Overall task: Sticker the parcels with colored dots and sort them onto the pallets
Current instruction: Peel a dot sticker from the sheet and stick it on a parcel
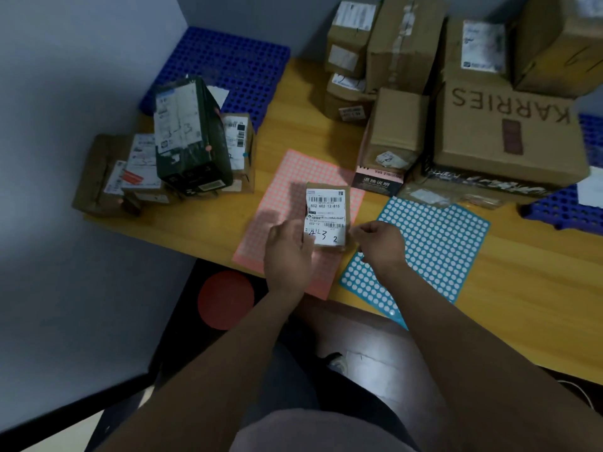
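A small brown parcel (327, 216) with a white shipping label marked "3" and "2" is held over the pink dot-sticker sheet (287, 194). My left hand (287, 252) grips its lower left edge. My right hand (380, 243) is at the parcel's lower right corner with curled fingers; whether it pinches a sticker is not visible. The blue dot-sticker sheet (424, 249) lies to the right on the wooden table (522, 305).
A blue pallet (228, 63) at the back left carries a pile of parcels, among them a dark green box (192, 138). Unsorted cardboard boxes (489, 125) crowd the back right. Another blue pallet (567, 207) shows at the right edge.
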